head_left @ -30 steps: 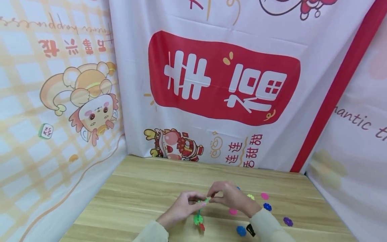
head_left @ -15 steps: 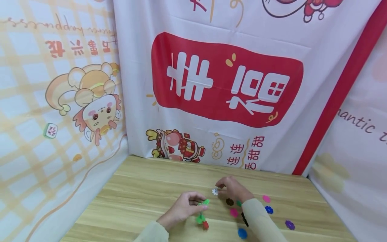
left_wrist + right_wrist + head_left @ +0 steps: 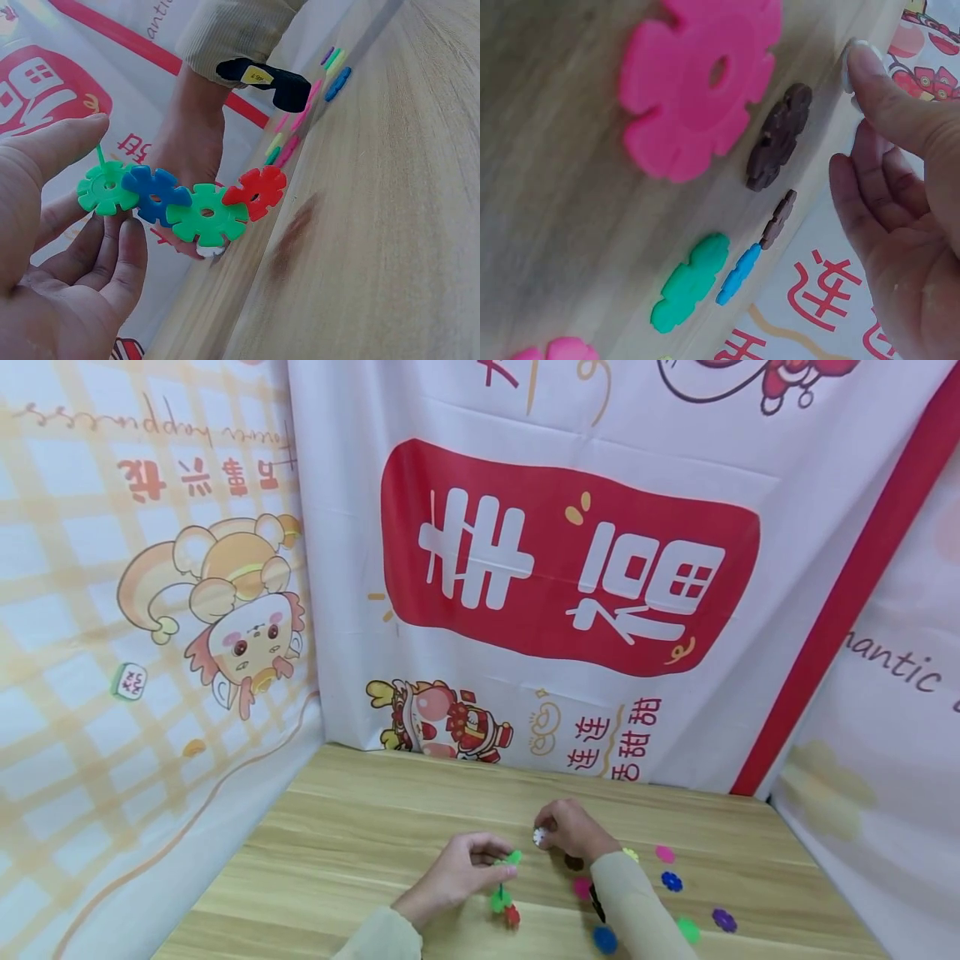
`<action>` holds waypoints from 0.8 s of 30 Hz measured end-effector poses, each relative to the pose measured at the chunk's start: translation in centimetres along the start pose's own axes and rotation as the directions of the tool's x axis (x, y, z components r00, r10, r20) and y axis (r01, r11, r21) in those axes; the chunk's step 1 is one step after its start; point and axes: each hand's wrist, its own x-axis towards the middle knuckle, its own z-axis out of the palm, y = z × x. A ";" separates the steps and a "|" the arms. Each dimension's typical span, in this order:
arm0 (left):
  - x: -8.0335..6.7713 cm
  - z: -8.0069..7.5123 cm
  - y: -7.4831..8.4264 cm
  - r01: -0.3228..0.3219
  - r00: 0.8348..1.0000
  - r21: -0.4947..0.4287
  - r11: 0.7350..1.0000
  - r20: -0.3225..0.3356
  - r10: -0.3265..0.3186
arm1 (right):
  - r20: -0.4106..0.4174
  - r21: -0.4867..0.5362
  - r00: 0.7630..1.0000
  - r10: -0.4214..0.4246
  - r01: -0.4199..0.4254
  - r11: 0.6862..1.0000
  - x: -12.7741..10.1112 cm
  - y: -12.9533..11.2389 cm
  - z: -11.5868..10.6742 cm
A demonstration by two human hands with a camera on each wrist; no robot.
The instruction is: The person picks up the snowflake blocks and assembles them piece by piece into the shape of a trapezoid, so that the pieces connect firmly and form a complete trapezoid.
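Nearby, loose discs (image 3: 664, 853) scattered on table (image 3: 360, 827), left hand (image 3: 457, 872) pinching flower chain (image 3: 180, 201), right hand (image 3: 572, 830) pinching white disc (image 3: 538, 837).

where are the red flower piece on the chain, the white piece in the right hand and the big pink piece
red flower piece (image 3: 259, 192), left wrist view, on its centre by the hole
white piece (image 3: 538, 836), head view, on its face at the right hand's fingertips
big pink piece (image 3: 697, 79), right wrist view, on its flat face
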 end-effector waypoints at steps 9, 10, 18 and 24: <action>0.0 0.0 -0.2 0.007 1.000 0.007 1.000 -0.001 -0.007 | 0.017 0.101 1.000 -0.010 0.009 0.995 -1.7 -0.8 -1.3; 0.0 0.0 -0.2 0.011 1.000 0.007 1.000 -0.002 -0.011 | 0.019 0.102 1.000 -0.011 0.009 0.995 -1.9 -1.0 -1.5; 0.0 0.0 0.0 0.014 1.000 0.020 1.000 0.000 -0.014 | 0.021 0.111 1.000 -0.017 0.015 0.994 -3.1 -3.3 -3.5; 0.0 0.1 0.0 -0.003 1.000 0.024 1.000 0.001 0.002 | 0.000 0.112 0.996 -0.086 0.086 0.990 -4.2 -5.6 -4.8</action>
